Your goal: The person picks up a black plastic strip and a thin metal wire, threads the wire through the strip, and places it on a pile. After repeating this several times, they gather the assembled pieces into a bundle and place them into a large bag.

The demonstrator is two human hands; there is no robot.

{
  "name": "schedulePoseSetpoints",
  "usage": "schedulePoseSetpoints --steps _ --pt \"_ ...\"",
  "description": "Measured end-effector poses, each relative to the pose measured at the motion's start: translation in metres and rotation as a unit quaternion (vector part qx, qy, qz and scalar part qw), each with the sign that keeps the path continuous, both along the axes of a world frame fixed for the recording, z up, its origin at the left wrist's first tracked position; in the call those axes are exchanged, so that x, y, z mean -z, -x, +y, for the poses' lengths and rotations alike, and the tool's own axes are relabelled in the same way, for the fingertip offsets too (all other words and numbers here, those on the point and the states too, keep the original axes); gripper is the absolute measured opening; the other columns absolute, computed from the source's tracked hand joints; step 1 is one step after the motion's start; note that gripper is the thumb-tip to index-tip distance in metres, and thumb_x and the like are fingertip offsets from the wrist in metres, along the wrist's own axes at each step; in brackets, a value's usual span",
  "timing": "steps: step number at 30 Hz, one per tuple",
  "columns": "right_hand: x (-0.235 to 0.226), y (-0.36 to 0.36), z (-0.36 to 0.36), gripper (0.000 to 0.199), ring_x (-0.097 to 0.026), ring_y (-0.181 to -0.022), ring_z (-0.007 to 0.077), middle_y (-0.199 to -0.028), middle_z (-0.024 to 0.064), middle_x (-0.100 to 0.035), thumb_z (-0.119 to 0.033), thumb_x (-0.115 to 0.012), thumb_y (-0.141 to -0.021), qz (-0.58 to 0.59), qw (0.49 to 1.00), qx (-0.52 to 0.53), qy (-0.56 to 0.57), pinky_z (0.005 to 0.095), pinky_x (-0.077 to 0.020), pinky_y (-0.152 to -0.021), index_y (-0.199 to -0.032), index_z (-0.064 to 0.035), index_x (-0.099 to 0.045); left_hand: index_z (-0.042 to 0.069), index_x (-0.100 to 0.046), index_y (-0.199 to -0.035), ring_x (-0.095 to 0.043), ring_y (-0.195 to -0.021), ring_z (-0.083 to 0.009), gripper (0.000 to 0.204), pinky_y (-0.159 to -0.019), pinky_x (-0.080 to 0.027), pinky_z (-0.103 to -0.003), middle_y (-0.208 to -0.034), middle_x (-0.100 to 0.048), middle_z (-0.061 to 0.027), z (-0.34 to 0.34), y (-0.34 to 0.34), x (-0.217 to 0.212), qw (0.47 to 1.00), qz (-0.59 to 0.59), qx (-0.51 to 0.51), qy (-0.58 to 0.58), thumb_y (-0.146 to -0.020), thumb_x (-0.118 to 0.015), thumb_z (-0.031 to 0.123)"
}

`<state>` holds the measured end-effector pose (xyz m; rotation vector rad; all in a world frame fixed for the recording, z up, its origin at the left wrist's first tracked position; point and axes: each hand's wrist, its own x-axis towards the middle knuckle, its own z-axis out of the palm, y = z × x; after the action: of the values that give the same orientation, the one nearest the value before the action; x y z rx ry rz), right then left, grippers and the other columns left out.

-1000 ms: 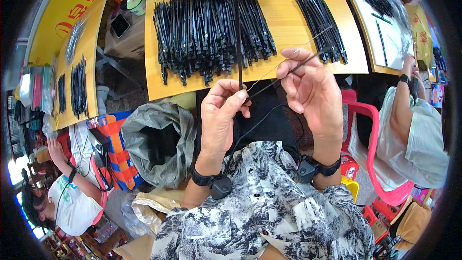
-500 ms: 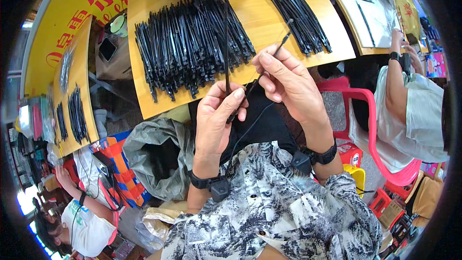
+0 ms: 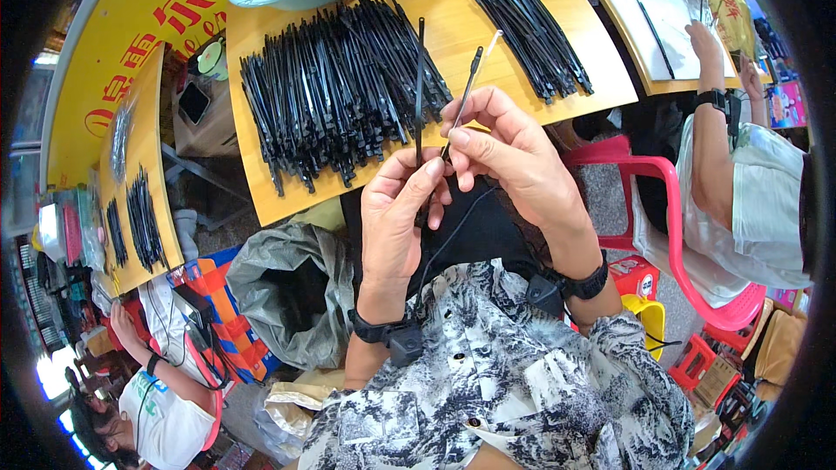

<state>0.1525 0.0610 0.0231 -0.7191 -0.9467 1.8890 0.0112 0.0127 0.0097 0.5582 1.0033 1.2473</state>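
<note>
Head view. From my remote post I see the left hand closed on an upright black strip, thumb against fingers near its lower end. The right hand pinches a slender dark rod, which leans right above the fingers; its lower end lies by the left fingertips, and whether these also grip it I cannot tell. A large pile of similar strips lies beyond on the table. Both pieces I judge light, smooth and springy, best pinched low, near the end.
</note>
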Motion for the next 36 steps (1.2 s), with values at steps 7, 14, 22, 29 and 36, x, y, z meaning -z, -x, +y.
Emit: schedulePoseSetpoints --steps 7,14,22,29,36 --pt "0.006 0.007 -0.006 0.013 -0.051 -0.066 0.0035 -0.079 0.0024 -0.056 -0.011 -0.055 -0.086 -0.131 0.988 0.064 -0.054 0.0172 -0.0438 -0.053 -0.094 -0.0014 -0.05 0.003 -0.059 -0.092 -0.049 -0.054 -0.0048 0.01 -0.04 -0.032 -0.015 -0.071 -0.058 -0.0009 0.0 -0.009 0.004 0.999 0.017 -0.046 0.008 -0.086 -0.057 0.011" --pt "0.01 0.004 0.001 0.02 -0.053 -0.066 0.0068 -0.073 0.005 -0.056 -0.012 -0.056 -0.086 -0.182 0.972 0.115 -0.091 0.0218 -0.0442 -0.052 -0.098 0.0039 -0.055 -0.002 -0.058 -0.096 -0.053 -0.06 -0.007 0.02 -0.049 -0.042 -0.018 -0.076 -0.059 -0.0043 0.009 -0.017 0.013 1.0 0.018 0.01 -0.005 -0.089 -0.054 0.017" --pt "0.007 -0.019 0.054 0.02 -0.059 -0.072 0.0223 -0.081 0.0117 -0.063 -0.018 -0.058 -0.083 -0.483 0.77 0.318 -0.27 0.0318 -0.046 -0.063 -0.098 -0.0056 -0.062 -0.004 -0.05 -0.118 -0.058 -0.087 -0.0148 0.034 -0.077 -0.049 -0.027 -0.098 -0.059 -0.0103 0.006 -0.026 0.012 0.991 0.074 0.094 -0.061 -0.093 -0.045 0.019" --pt "0.023 -0.05 0.103 0.018 -0.059 -0.077 0.0304 -0.085 0.0113 -0.06 -0.018 -0.058 -0.08 -0.682 0.553 0.335 -0.341 0.0395 -0.0468 -0.067 -0.096 -0.0098 -0.061 -0.002 -0.055 -0.113 -0.058 -0.082 -0.0121 0.03 -0.073 -0.048 -0.024 -0.093 -0.06 -0.0075 -0.003 -0.02 0.013 0.987 0.053 0.144 -0.05 -0.093 -0.046 0.018" --pt "0.019 -0.045 0.105 0.016 -0.058 -0.076 0.0325 -0.088 0.0127 -0.057 -0.016 -0.059 -0.08 -0.702 0.558 0.294 -0.33 0.041 -0.0467 -0.067 -0.092 -0.0057 -0.059 -0.003 -0.055 -0.111 -0.058 -0.079 -0.0115 0.029 -0.072 -0.048 -0.024 -0.092 -0.061 -0.0068 -0.003 -0.01 0.012 0.986 0.038 0.154 -0.047 -0.093 -0.046 0.019"
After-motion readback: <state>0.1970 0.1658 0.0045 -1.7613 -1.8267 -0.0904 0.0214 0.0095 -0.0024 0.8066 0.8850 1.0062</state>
